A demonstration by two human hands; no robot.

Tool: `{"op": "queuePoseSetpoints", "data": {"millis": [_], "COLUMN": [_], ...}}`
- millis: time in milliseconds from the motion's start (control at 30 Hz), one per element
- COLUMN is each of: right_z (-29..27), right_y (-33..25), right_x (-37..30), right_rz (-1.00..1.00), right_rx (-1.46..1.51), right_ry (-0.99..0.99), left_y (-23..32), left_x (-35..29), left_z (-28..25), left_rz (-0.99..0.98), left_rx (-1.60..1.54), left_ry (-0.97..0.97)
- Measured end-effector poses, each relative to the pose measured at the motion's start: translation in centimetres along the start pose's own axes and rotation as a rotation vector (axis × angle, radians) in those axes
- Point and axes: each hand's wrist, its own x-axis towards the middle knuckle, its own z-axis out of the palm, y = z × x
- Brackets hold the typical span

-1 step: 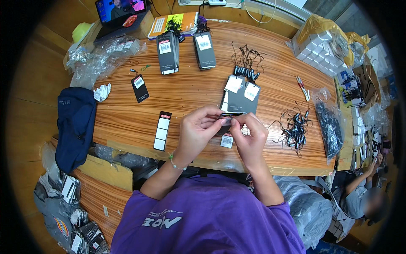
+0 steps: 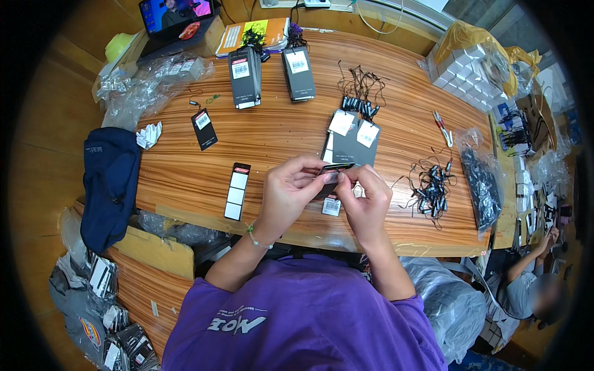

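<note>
Above the table's near edge I hold dark hang tags [image 2: 328, 187] between both hands. My left hand [image 2: 289, 188] pinches them from the left with thumb and fingers. From the right, my right hand [image 2: 366, 196] closes on them with its fingertips. A white barcode label [image 2: 331, 206] shows just below, between the hands. How many tags are held is hidden by my fingers. Right beyond the hands lie grey hang tags [image 2: 356, 145] with white square tags on them, and black cord loops [image 2: 361, 107] at their top. To the left lies a black strip tag with white panels [image 2: 236, 191].
A heap of black cord fasteners [image 2: 434, 190] lies right of my hands, with red-handled snips [image 2: 442, 128] beyond. Two stacks of barcoded tags [image 2: 245, 80] stand at the back. A navy pouch [image 2: 110, 185] hangs over the left edge. Another person [image 2: 526, 281] sits far right.
</note>
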Motion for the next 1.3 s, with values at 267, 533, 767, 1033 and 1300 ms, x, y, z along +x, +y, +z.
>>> {"op": "queuePoseSetpoints", "data": {"millis": [267,533,767,1033,1300], "right_z": [0.1,0.1,0.0,0.0,0.5], "right_y": [0.4,0.4,0.6,1.0,1.1], "right_x": [0.5,0.7,0.9,1.0,-0.3], "right_rz": [-0.044,-0.044,-0.085,-0.16,0.601], "right_rx": [-0.058,-0.05,-0.081,-0.179,0.741], "right_ry": [0.023,0.021,0.015,-0.005,-0.003], "left_y": [-0.2,0.2,-0.1,-0.1,0.3], "left_x": [0.5,0.6,0.8,0.9,0.3], "left_z": [0.1,0.0,0.1,0.1,0.6], "left_rz": [0.005,-0.017,-0.002,0.004,0.066], "left_rx": [0.03,0.002,0.007,0.015,0.18], "left_ry": [0.028,0.025,0.017,-0.007,-0.063]}}
